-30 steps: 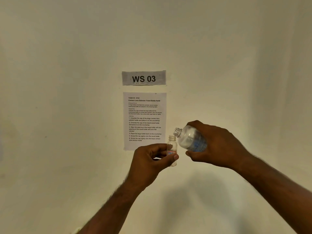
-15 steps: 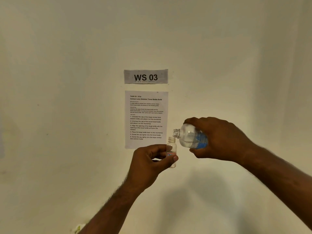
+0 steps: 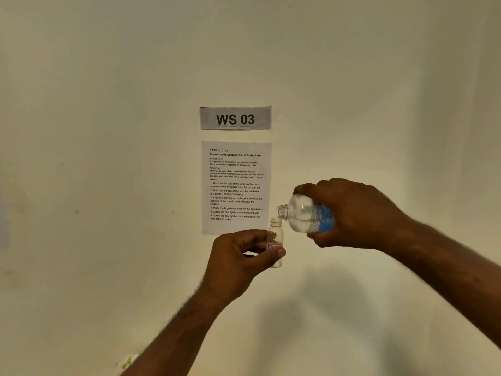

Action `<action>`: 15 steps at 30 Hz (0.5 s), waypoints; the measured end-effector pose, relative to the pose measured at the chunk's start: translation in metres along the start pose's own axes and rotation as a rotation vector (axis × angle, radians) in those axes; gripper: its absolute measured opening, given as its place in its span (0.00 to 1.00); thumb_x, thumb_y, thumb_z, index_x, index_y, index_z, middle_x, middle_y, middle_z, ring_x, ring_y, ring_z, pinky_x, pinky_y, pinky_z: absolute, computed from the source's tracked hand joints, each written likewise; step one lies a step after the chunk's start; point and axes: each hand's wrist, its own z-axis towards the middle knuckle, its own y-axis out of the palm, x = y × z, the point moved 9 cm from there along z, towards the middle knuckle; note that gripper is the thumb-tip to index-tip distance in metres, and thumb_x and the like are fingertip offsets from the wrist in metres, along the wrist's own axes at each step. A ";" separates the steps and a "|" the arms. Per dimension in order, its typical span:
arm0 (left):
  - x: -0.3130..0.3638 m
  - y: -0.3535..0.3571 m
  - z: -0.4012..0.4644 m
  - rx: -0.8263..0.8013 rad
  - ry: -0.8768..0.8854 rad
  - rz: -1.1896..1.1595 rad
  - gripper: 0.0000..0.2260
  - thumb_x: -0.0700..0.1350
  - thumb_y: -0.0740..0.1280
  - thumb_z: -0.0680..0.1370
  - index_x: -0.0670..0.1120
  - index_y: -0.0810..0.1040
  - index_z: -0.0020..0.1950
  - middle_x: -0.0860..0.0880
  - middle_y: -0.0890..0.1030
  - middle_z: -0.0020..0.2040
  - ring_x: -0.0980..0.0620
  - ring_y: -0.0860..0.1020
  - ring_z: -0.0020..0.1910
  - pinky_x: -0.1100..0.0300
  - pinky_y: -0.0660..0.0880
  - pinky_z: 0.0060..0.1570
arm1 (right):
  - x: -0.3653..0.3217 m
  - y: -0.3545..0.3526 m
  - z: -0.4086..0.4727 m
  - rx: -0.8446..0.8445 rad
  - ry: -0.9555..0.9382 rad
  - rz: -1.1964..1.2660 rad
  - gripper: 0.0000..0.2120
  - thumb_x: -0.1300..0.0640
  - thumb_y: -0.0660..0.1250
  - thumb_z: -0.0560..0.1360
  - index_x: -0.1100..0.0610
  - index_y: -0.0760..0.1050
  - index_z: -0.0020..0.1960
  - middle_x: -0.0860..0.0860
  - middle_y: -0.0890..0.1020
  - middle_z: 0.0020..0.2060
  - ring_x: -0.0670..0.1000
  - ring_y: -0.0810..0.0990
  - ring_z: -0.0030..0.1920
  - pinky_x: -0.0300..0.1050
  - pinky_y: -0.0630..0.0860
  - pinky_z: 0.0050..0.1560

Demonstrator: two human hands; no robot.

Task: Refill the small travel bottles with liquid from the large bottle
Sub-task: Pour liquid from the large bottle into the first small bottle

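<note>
Head view: your left hand point(image 3: 238, 259) pinches the small travel bottle point(image 3: 275, 241) upright, fingers point(image 3: 272, 255) closed round its label. Your right hand point(image 3: 352, 213) wraps the large bottle point(image 3: 306, 214), tilted with its open mouth just above the small bottle's neck, before the instruction sheet point(image 3: 235, 185) on the wall point(image 3: 108, 158).

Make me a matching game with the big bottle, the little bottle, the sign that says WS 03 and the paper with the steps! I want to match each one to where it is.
Things:
1. large bottle
2. small travel bottle
3. WS 03 sign
4. instruction sheet

Places:
A. on the wall, topmost
B. upright in the left hand
C. tipped sideways in the right hand
D. on the wall, just below the sign

Pairs: 1-C, 2-B, 3-A, 4-D
</note>
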 end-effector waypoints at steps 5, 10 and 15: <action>0.001 0.000 0.001 -0.002 0.000 0.013 0.13 0.42 0.80 0.70 0.47 0.87 0.53 0.53 0.89 0.44 0.54 0.87 0.41 0.53 0.86 0.46 | -0.002 -0.003 0.002 0.004 -0.017 -0.034 0.36 0.36 0.72 0.67 0.36 0.61 0.71 0.41 0.77 0.52 0.46 0.75 0.50 0.47 0.78 0.47; 0.002 0.002 0.000 -0.010 -0.002 -0.003 0.12 0.42 0.80 0.70 0.47 0.87 0.52 0.52 0.89 0.43 0.52 0.87 0.41 0.51 0.86 0.46 | -0.002 -0.006 0.003 -0.005 -0.030 -0.057 0.36 0.37 0.72 0.67 0.36 0.61 0.71 0.41 0.78 0.52 0.46 0.75 0.50 0.47 0.78 0.48; 0.004 0.002 -0.001 -0.015 0.010 0.004 0.11 0.42 0.80 0.71 0.48 0.87 0.52 0.53 0.89 0.42 0.54 0.87 0.41 0.54 0.86 0.46 | -0.002 -0.005 0.003 -0.017 -0.032 -0.065 0.36 0.37 0.72 0.67 0.37 0.61 0.71 0.41 0.78 0.53 0.46 0.75 0.50 0.49 0.79 0.48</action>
